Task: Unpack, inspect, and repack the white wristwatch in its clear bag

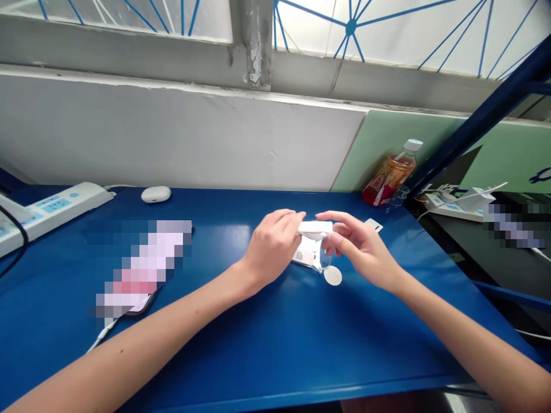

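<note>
A small white flat rectangular piece (316,228) is held up just above the blue table, between my two hands. My left hand (275,246) is closed on its left end, with the fingers pressed together. My right hand (361,246) has its thumb and curved fingers at the right end. The exact kind of the white piece cannot be made out. Below it lies a clear plastic packet (306,255) with a printed label, partly hidden by my left hand. A round white disc (333,276) with a thin loop is beside the packet.
On the blue table (258,355), a phone (146,269) with a white cable lies left. A white earbud case (155,194) and a power strip (64,209) are behind it. A drink bottle (390,175) leans back right, near a white card (373,225) and a blue post (469,126).
</note>
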Tool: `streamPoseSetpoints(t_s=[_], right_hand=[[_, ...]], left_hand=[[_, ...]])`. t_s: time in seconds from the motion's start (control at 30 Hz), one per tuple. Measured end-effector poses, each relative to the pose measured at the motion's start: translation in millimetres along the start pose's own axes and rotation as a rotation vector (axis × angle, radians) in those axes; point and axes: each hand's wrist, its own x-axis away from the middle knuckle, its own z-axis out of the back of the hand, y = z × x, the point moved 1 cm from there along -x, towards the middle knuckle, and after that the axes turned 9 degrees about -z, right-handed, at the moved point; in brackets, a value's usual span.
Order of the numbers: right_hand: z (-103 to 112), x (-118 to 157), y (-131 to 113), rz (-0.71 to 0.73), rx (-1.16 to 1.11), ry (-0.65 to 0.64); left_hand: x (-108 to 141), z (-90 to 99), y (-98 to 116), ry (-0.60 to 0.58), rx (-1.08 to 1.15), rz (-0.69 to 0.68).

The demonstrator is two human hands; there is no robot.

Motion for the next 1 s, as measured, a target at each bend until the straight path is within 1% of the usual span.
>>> streamPoseSetpoints(t_s=[0.07,0.13,0.23,0.33,0.47,0.5,0.57,0.73,0.87,1.0], right_hand=[[-4,5,7,0.033,0.038,0.076],[-7,7,12,0.070,0.101,0.158],[-6,9,18,0.096,0.161,0.233],[2,10,24,0.084,0.144,0.291],[15,3,36,0.032,0.187,0.321],[18,1,39,0.013,0.223,0.315],[22,-4,44,-0.017,0.300,0.306],[29,-9,49,-0.036,0.488,0.313],[28,-9,47,-0.094,0.462,0.271],[22,-8,46,-0.110,0.414,0.192]], left_hand=[[3,-2.8,3,-0.049,-0.090,-0.089],[5,-6.1,4,-0.081,-0.119,-0.125],[7,-10.4,3,-0.130,-0.087,-0.145],[8,-11.7,-4,-0.213,0.006,-0.139],[9,-8.4,-16,-0.365,0.075,-0.094],[9,-7.3,-19,-0.409,0.077,-0.104],[10,-5.3,-24,-0.448,0.058,-0.122],[14,-3.9,-32,-0.424,-0.021,-0.131],[17,-4.6,-34,-0.404,-0.020,-0.125],[17,-5.9,-33,-0.347,-0.049,-0.093]])
